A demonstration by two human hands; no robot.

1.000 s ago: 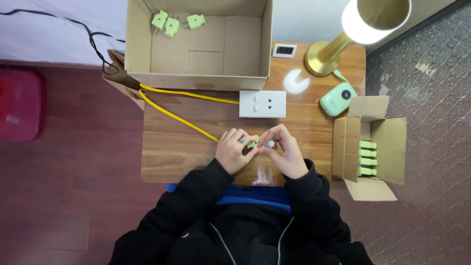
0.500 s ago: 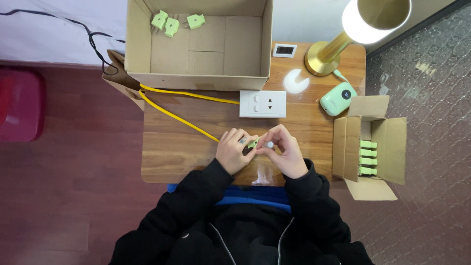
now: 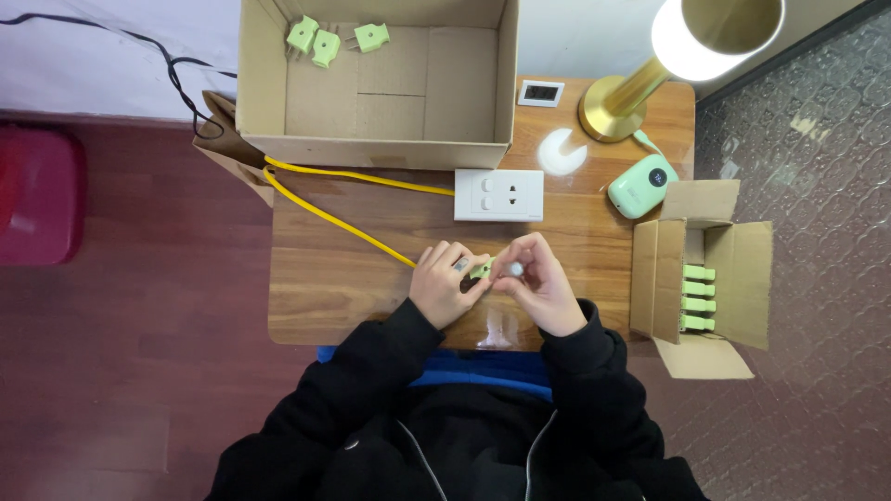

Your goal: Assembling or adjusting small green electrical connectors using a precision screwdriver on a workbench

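Two hands meet over a small green plug at the near edge of a wooden worktop [image 3: 353,278].

The left hand [image 3: 444,283] and right hand [image 3: 540,283] pinch the green plug [image 3: 482,270] between them, a small white piece [image 3: 513,269] at the right fingertips. A yellow cable [image 3: 343,218] runs from the left hand toward the large cardboard box [image 3: 371,139] holding three green plugs [image 3: 325,39]. Beyond the hands lies a white wall socket [image 3: 499,194]; right of it, a small open carton [image 3: 710,278] of green plugs.
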